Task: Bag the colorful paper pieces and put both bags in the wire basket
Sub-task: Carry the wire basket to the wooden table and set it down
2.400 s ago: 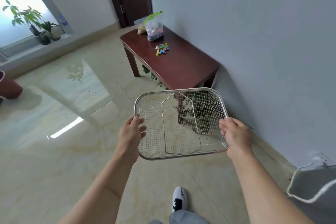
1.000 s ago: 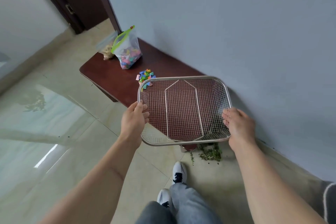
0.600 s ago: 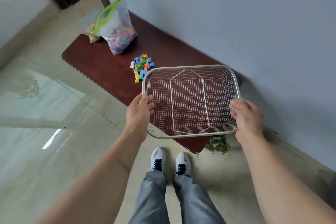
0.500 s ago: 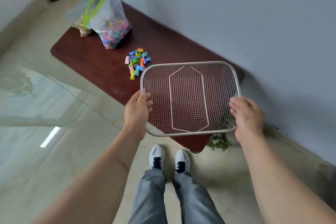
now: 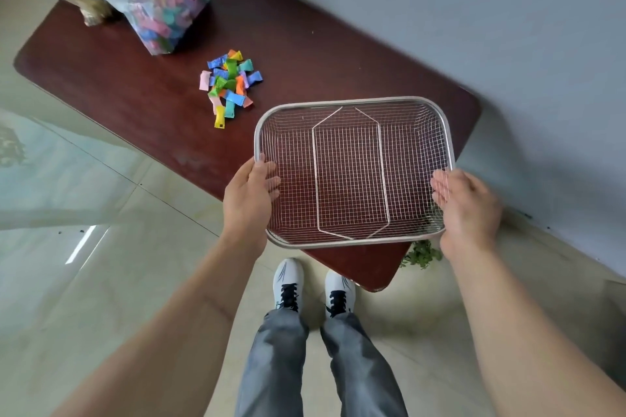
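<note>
I hold an empty steel wire basket (image 5: 352,101) over the right end of a dark wooden table (image 5: 142,101). My left hand (image 5: 249,196) grips its left side, and my right hand (image 5: 465,206) grips its right side. A loose heap of colorful paper pieces (image 5: 230,85) lies on the table just left of the basket. Farther back at the left stands a clear bag with a green zip (image 5: 159,7), partly filled with colorful pieces. A second clear bag (image 5: 91,12) with pale contents sits behind it, mostly hidden.
A grey wall (image 5: 474,10) runs right behind the table. Glossy floor tiles (image 5: 84,247) spread to the left. My white shoes (image 5: 288,284) stand at the table's near right corner, and green leaves (image 5: 421,254) lie on the floor under it.
I have walked up to the table with the basket in both hands. The basket now hangs over the table's right end, and the table looks nearer.
</note>
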